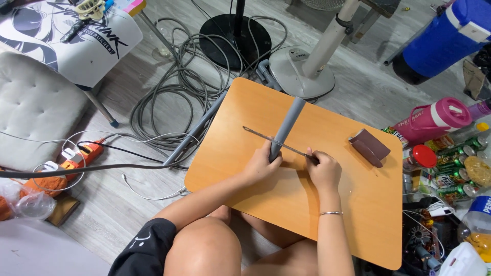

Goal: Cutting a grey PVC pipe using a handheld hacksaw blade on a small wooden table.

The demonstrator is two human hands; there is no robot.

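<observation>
- Grey pipe (287,124) lies across the small orange table (245,117), its far end over the back edge.
- Left hand (262,164) is closed around the near end of the pipe, pressing it down.
- Right hand (323,168) grips one end of a thin saw blade (273,141), which lies across the pipe.
- Brown folded sandpaper (369,146) rests on the table to the right, well apart from both hands.
- Grey cables (174,87) coil on the floor behind.

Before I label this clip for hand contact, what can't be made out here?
Head view only:
- Near end of the grey plastic pipe: covered by the left hand.
- Handle of the thin metal blade: hidden inside the right hand.
- Blade teeth: too small.
- Orange wooden table: corner cut off by the bottom edge.
</observation>
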